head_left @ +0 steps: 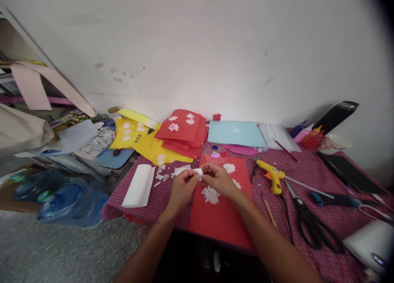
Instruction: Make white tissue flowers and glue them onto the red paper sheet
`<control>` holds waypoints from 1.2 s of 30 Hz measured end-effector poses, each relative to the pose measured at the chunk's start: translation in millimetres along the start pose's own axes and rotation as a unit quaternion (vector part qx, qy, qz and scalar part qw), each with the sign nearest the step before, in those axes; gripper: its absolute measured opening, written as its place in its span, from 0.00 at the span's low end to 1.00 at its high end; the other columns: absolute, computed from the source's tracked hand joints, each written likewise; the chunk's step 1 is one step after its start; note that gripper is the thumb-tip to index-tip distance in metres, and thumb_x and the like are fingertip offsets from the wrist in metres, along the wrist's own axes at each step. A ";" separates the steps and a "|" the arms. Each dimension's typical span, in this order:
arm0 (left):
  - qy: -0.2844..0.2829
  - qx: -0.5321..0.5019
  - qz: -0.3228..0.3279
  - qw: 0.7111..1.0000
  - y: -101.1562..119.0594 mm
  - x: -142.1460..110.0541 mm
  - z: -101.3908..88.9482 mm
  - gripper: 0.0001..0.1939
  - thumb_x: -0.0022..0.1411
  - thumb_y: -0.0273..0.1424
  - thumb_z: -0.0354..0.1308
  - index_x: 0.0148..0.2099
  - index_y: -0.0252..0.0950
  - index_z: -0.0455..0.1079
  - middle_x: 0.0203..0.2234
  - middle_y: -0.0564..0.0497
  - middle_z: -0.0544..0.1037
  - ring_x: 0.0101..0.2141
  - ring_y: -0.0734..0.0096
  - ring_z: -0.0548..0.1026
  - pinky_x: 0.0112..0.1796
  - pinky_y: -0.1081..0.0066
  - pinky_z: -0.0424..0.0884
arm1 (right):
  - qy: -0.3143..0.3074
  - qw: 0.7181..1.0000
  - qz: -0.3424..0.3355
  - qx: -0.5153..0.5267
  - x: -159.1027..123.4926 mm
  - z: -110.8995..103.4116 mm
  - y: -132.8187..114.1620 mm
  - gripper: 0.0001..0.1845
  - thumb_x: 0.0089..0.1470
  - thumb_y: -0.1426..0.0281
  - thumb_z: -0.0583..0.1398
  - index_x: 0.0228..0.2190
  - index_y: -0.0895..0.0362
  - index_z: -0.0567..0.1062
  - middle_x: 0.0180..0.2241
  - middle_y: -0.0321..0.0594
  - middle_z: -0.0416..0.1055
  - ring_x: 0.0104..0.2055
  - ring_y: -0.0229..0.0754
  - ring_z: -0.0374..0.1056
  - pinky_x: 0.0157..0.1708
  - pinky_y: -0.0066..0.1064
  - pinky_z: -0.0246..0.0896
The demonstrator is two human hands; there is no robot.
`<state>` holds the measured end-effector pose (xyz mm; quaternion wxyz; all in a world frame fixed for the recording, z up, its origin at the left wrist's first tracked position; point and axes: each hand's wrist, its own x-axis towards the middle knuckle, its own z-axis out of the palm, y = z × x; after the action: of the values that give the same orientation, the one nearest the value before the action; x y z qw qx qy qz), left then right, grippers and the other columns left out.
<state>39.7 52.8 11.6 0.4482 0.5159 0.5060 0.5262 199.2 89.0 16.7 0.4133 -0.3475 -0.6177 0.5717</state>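
Note:
Between both hands is a small piece of white tissue paper (199, 172), pinched at the fingertips. My left hand (184, 186) grips it from the left, and my right hand (219, 178) from the right, fingers closed. Below my right hand lies a red paper sheet (220, 221) bearing several white paper flowers (211, 195). Some flowers are partly covered by the right hand and forearm. To the left are scattered white paper scraps (159, 177) and a folded white paper stack (137, 186).
Red sheets with flowers (184, 129), yellow paper (154, 145) and a light-blue sheet (235, 134) lie by the wall. On the right are a yellow glue gun (272, 174), black scissors (317, 229), a paper cup (335, 142) and a black tablet-like object (351, 173).

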 end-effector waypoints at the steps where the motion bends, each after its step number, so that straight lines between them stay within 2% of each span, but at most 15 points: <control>1: 0.000 0.004 0.001 1.000 0.6 -0.1 0.0 0.07 0.60 0.33 0.61 0.34 0.35 0.74 0.28 0.53 0.77 0.32 0.70 0.72 0.36 0.72 0.67 | 0.000 1.000 -0.009 -0.003 -0.2 0.3 -0.7 0.05 0.50 0.72 0.61 0.33 0.56 0.72 0.26 0.31 0.69 0.25 0.35 0.66 0.25 0.26 0.59; 4: -0.006 0.018 0.003 1.000 1.6 -0.4 -0.5 0.07 0.60 0.34 0.61 0.34 0.35 0.75 0.29 0.52 0.77 0.32 0.70 0.72 0.37 0.71 0.67 | 0.014 1.000 -0.021 -0.018 0.0 1.1 -0.8 0.05 0.50 0.72 0.63 0.32 0.56 0.72 0.25 0.30 0.67 0.24 0.34 0.63 0.24 0.25 0.57; 13: -0.008 0.032 -0.004 0.999 -1.1 -0.1 -2.3 0.09 0.59 0.35 0.60 0.34 0.35 0.75 0.27 0.53 0.77 0.30 0.71 0.71 0.34 0.72 0.66 | 0.053 0.998 0.000 -0.023 1.2 0.9 1.2 0.04 0.49 0.73 0.60 0.31 0.54 0.71 0.23 0.30 0.68 0.22 0.34 0.64 0.22 0.26 0.60; 21: -0.005 0.052 0.005 0.999 1.4 -0.4 -4.6 0.08 0.60 0.35 0.60 0.34 0.35 0.75 0.28 0.52 0.78 0.31 0.69 0.73 0.35 0.71 0.67 | 0.051 0.998 0.000 -0.032 1.5 -1.3 5.5 0.05 0.49 0.74 0.59 0.31 0.54 0.72 0.24 0.30 0.68 0.22 0.34 0.65 0.22 0.26 0.60; 26: -0.022 0.042 0.011 0.999 3.2 -2.3 -2.8 0.10 0.57 0.36 0.63 0.39 0.35 0.76 0.33 0.49 0.80 0.35 0.67 0.76 0.39 0.70 0.70 | 0.047 0.998 -0.013 -0.028 1.9 -0.2 4.5 0.03 0.50 0.71 0.62 0.31 0.55 0.72 0.24 0.31 0.68 0.24 0.35 0.65 0.23 0.26 0.60; 29: -0.022 0.024 0.003 0.999 2.3 -2.1 -2.2 0.10 0.57 0.37 0.64 0.37 0.35 0.76 0.32 0.50 0.79 0.34 0.68 0.75 0.38 0.70 0.70 | 0.034 0.999 -0.010 -0.019 1.4 0.5 4.5 0.04 0.51 0.70 0.63 0.32 0.55 0.72 0.25 0.32 0.69 0.25 0.36 0.65 0.24 0.27 0.60; 36: -0.011 0.013 -0.012 1.000 -3.7 0.0 -5.3 0.05 0.58 0.31 0.60 0.34 0.35 0.75 0.29 0.52 0.77 0.32 0.71 0.72 0.37 0.72 0.67 | 0.008 1.000 -0.015 -0.003 -0.4 -0.2 4.1 0.07 0.52 0.74 0.61 0.35 0.54 0.72 0.27 0.31 0.69 0.25 0.35 0.65 0.24 0.26 0.59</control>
<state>34.2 52.7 8.2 0.4537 0.5215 0.5140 0.5080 199.4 89.1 12.6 0.4256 -0.3440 -0.6212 0.5609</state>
